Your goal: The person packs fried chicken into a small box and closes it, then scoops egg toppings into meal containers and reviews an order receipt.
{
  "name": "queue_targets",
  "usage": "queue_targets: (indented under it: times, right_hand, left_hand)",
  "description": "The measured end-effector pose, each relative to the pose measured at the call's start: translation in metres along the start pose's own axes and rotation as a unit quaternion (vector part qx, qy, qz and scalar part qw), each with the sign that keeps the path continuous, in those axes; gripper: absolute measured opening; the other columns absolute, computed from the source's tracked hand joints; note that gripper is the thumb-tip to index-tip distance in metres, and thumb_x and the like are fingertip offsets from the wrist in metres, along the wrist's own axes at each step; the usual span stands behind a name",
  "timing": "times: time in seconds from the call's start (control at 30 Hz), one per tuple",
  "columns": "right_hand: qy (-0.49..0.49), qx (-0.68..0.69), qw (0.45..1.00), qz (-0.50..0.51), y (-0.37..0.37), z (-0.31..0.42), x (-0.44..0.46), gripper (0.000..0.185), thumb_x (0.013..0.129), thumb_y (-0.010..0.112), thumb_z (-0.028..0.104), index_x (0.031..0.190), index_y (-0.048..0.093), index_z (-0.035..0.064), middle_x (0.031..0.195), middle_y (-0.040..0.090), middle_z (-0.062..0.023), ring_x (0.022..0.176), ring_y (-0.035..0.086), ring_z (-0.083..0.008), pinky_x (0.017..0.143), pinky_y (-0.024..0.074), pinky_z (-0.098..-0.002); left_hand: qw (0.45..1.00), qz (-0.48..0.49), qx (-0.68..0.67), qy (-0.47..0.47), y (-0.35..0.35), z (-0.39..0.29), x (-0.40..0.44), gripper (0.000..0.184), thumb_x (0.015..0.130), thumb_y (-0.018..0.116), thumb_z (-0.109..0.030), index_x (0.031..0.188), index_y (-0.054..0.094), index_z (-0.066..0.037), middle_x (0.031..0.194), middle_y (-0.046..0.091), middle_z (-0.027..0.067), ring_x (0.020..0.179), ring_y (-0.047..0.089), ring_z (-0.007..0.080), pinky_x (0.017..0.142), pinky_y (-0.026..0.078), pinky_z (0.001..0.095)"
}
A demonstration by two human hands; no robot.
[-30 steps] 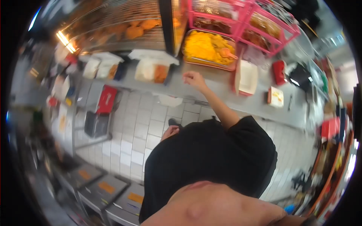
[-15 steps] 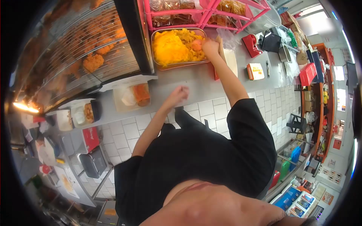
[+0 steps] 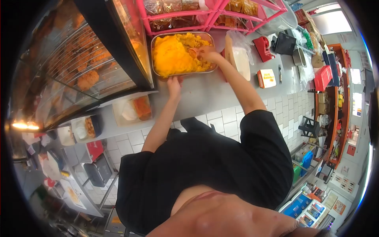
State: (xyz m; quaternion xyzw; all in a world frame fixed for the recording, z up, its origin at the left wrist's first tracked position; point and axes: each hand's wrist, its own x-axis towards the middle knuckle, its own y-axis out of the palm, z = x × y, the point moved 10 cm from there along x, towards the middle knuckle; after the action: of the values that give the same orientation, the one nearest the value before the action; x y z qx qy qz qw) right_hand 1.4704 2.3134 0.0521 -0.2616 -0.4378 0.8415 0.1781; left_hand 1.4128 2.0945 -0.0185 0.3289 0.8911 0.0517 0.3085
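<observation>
A metal tray (image 3: 181,74) full of bright yellow food (image 3: 170,55) stands on the steel counter. My right hand (image 3: 206,54) is over the tray's right part, its fingers closed round a small orange-pink scoop (image 3: 193,52) that rests in the food. At the tray's near edge is my left hand (image 3: 175,83), its fingertips against the rim and partly hidden by it. To the lower left, an open box (image 3: 120,112) holds something white and an orange-brown piece (image 3: 142,108). Right of the tray stands a tall open paper box (image 3: 239,63).
A glass warming cabinet (image 3: 114,47) with fried pieces stands at the left. Pink racks (image 3: 209,17) with bagged food rise behind the tray. Farther right are a red tape dispenser (image 3: 263,49), a small yellow-and-white box (image 3: 267,78) and a pen (image 3: 280,74).
My left hand has moved up and forward to the tray's near edge. My right hand has shifted left over the food with the scoop. The view has turned slightly.
</observation>
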Motion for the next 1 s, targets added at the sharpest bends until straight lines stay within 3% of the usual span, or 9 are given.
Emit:
queue_targets:
  times: [0.13, 0.2, 0.37, 0.47, 0.63, 0.77, 0.83, 0.9, 1.0]
  right_hand:
    - [0.017, 0.163, 0.984, -0.074, 0.009, -0.016, 0.016, 0.029, 0.082, 0.059, 0.032, 0.093, 0.065, 0.0057, 0.085, 0.065, -0.0120, 0.075, 0.062, -0.0225, 0.066, 0.0466, -0.0330]
    - [0.071, 0.280, 0.956, -0.050, 0.015, -0.020, 0.015, 0.026, 0.084, 0.059, 0.029, 0.087, 0.066, 0.0037, 0.074, 0.061, -0.0046, 0.060, 0.054, -0.0132, 0.055, 0.0415, -0.0257]
    - [0.173, 0.556, 0.813, -0.011, 0.027, -0.024, -0.010, 0.016, 0.085, 0.059, 0.022, 0.089, 0.062, 0.0073, 0.062, 0.046, 0.0044, 0.046, 0.037, -0.0046, 0.042, 0.0276, -0.0192]
    - [0.157, 0.645, 0.745, -0.061, 0.012, -0.013, -0.023, 0.014, 0.085, 0.059, 0.020, 0.092, 0.060, 0.0081, 0.061, 0.041, 0.0053, 0.045, 0.031, -0.0029, 0.040, 0.0233, -0.0183]
    - [0.083, 0.541, 0.819, -0.170, -0.060, 0.052, -0.086, 0.015, 0.087, 0.059, 0.022, 0.085, 0.063, 0.0079, 0.057, 0.039, 0.0111, 0.047, 0.033, 0.0016, 0.041, 0.0236, -0.0164]
    - [-0.003, 0.453, 0.891, -0.026, -0.038, 0.141, -0.134, 0.017, 0.088, 0.054, 0.016, 0.091, 0.065, 0.0035, 0.061, 0.044, 0.0076, 0.055, 0.036, -0.0013, 0.049, 0.0267, -0.0172]
    - [-0.017, 0.477, 0.870, 0.122, 0.009, 0.192, -0.157, 0.019, 0.087, 0.054, 0.013, 0.096, 0.065, 0.0021, 0.063, 0.045, 0.0062, 0.059, 0.038, -0.0029, 0.053, 0.0295, -0.0187]
    - [-0.048, 0.436, 0.884, 0.162, 0.052, 0.230, -0.167, 0.022, 0.088, 0.053, 0.015, 0.099, 0.065, 0.0003, 0.065, 0.044, 0.0059, 0.061, 0.037, -0.0035, 0.055, 0.0300, -0.0193]
    - [-0.059, 0.417, 0.898, 0.126, 0.083, 0.273, -0.166, 0.024, 0.088, 0.055, 0.018, 0.099, 0.064, -0.0021, 0.064, 0.044, 0.0056, 0.061, 0.038, -0.0042, 0.054, 0.0309, -0.0198]
  left_hand:
    - [0.999, -0.007, 0.046, 0.022, -0.004, 0.005, 0.001, 0.012, 0.092, 0.046, -0.024, 0.087, 0.050, -0.014, 0.074, 0.057, -0.0040, 0.069, 0.052, 0.0062, 0.058, 0.038, 0.0231]
    - [0.998, 0.024, 0.053, 0.012, 0.005, 0.002, -0.007, 0.016, 0.091, 0.047, -0.024, 0.093, 0.053, -0.010, 0.076, 0.058, -0.0005, 0.071, 0.052, 0.0083, 0.060, 0.039, 0.0233]
    - [0.986, 0.123, 0.104, -0.033, 0.011, 0.003, -0.048, 0.019, 0.092, 0.047, -0.025, 0.105, 0.055, -0.015, 0.084, 0.060, -0.0021, 0.077, 0.053, 0.0072, 0.066, 0.038, 0.0229]
    - [0.977, 0.159, 0.131, -0.056, -0.007, 0.006, -0.081, 0.018, 0.091, 0.048, -0.026, 0.104, 0.056, -0.015, 0.085, 0.059, -0.0025, 0.081, 0.054, 0.0078, 0.069, 0.039, 0.0238]
    - [0.967, 0.169, 0.154, -0.113, -0.062, 0.028, -0.122, 0.019, 0.091, 0.049, -0.025, 0.103, 0.056, -0.014, 0.086, 0.059, -0.0030, 0.084, 0.053, 0.0076, 0.071, 0.039, 0.0243]
    - [0.980, 0.085, 0.100, -0.153, -0.141, 0.042, -0.158, 0.021, 0.090, 0.050, -0.028, 0.099, 0.056, -0.011, 0.083, 0.058, -0.0006, 0.080, 0.052, 0.0085, 0.067, 0.041, 0.0230]
    - [0.987, 0.020, 0.056, -0.147, -0.180, 0.037, -0.172, 0.022, 0.088, 0.052, -0.030, 0.099, 0.055, -0.011, 0.081, 0.056, -0.0002, 0.079, 0.052, 0.0091, 0.068, 0.041, 0.0247]
    - [0.989, -0.048, -0.012, -0.141, -0.215, 0.037, -0.183, 0.027, 0.086, 0.056, -0.030, 0.101, 0.053, -0.008, 0.083, 0.055, 0.0015, 0.079, 0.052, 0.0106, 0.069, 0.042, 0.0270]
    - [0.947, -0.291, 0.118, 0.071, -0.283, -0.001, -0.195, 0.043, 0.079, 0.066, -0.029, 0.108, 0.047, -0.003, 0.095, 0.052, 0.0097, 0.084, 0.051, 0.0192, 0.073, 0.043, 0.0347]
